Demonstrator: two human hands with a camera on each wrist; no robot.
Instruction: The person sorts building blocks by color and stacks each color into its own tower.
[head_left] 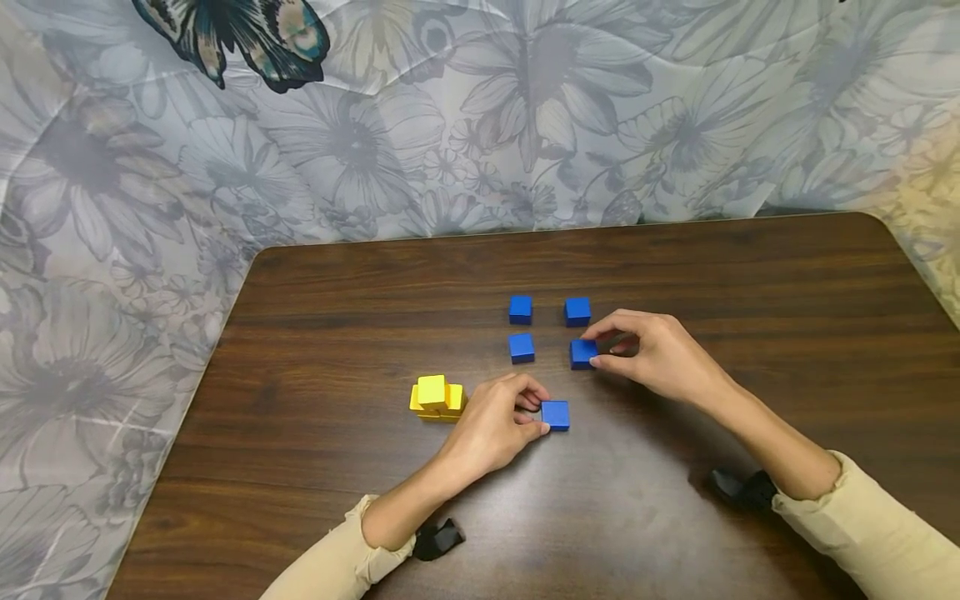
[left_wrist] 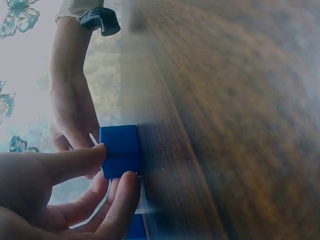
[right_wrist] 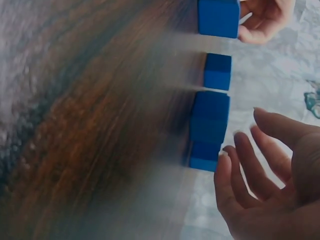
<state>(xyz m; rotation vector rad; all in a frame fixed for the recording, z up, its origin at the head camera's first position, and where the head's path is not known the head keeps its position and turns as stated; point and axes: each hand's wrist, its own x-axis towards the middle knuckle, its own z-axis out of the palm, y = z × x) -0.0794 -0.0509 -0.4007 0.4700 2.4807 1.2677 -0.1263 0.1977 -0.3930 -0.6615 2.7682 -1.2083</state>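
My left hand [head_left: 491, 421] pinches a blue block [head_left: 555, 415] at its left side, thumb at the near corner and a finger at the far one. This block [left_wrist: 120, 150] shows large in the left wrist view. Over the table, my right hand [head_left: 656, 354] is beside another blue block [head_left: 582, 354], fingertips right at its right edge in the head view. From the right wrist, the fingers [right_wrist: 250, 170] look spread, with a gap between the thumb and the blocks [right_wrist: 210, 117].
Behind the hands lie three more blue blocks: one at back left [head_left: 521, 310], one at back right [head_left: 577, 312], one at front left [head_left: 522, 348]. Stacked yellow blocks [head_left: 432, 392] stand left of my left hand. A floral cloth [head_left: 540, 117] hangs behind the brown table [head_left: 337, 308].
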